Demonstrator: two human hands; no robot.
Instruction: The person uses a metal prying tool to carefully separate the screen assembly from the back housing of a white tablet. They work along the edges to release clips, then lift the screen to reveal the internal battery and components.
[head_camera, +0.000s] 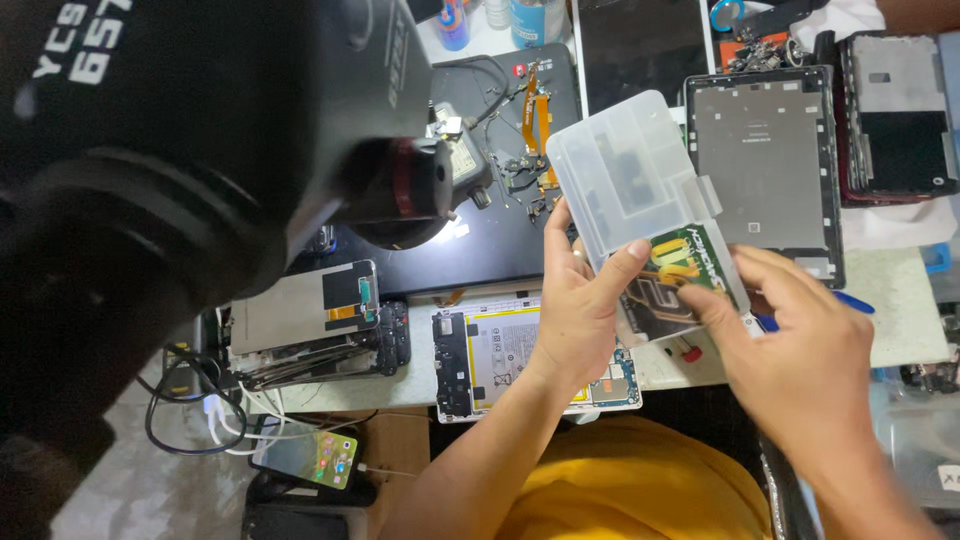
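Gripping clear box (632, 165) in closed left hand (578, 300), right hand (800, 345) pinching its green card (690, 262), above opened tablet (520, 360) at desk's (905, 300) near edge.

A pale bench (905, 300) carries a crowd of opened devices. Toward its near edge lies an open tablet (500, 360), its back off, showing a pale battery and dark circuit board. Left of it sits a stack of stripped screen assemblies (310, 335), tangled wires beside them. Behind both lies a black mat (500, 230) strewn with orange flex cables (538, 115) and small loose parts. Toward the far right corner rest a grey tablet frame (765, 165) and another stack of dark frames (895, 115). Bottles (530, 18) stand at the far edge.
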